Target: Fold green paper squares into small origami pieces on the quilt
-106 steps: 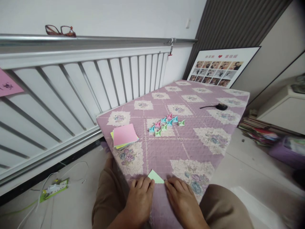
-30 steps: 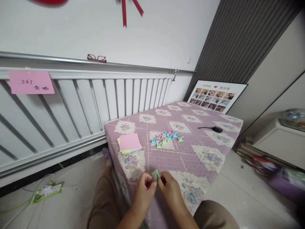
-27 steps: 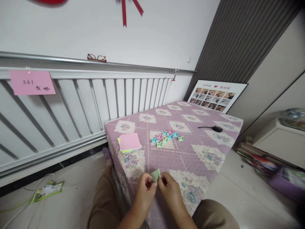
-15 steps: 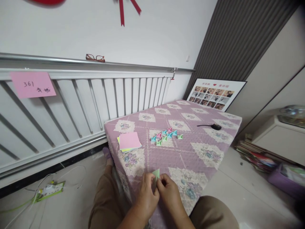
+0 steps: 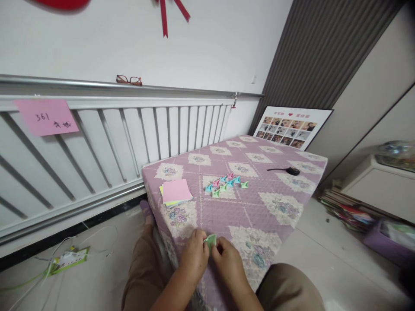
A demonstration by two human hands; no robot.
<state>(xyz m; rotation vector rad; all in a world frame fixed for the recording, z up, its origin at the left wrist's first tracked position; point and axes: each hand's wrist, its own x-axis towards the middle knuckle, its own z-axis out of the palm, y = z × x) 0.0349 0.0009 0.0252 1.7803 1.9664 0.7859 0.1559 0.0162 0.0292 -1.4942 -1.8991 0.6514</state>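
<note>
A small folded green paper (image 5: 210,241) is pinched between my two hands near the front edge of the cloth-covered table. My left hand (image 5: 195,255) grips its left side, and my right hand (image 5: 228,261) has its fingers closed on the right side. Beyond them lies a group of small folded paper pieces (image 5: 223,187) in pink, blue and green. To their left rests a stack of square paper sheets (image 5: 176,191), pink on top with yellow showing beneath.
The table (image 5: 227,216) has a purple floral cloth. A black object with a thin handle (image 5: 292,171) lies at its right. A radiator (image 5: 110,142) stands behind, glasses (image 5: 129,80) above it. A power strip (image 5: 69,258) is on the floor at left.
My left hand has shifted slightly up and left, its fingers now curled over the paper's left edge. The green paper has turned and shows a wider face.
</note>
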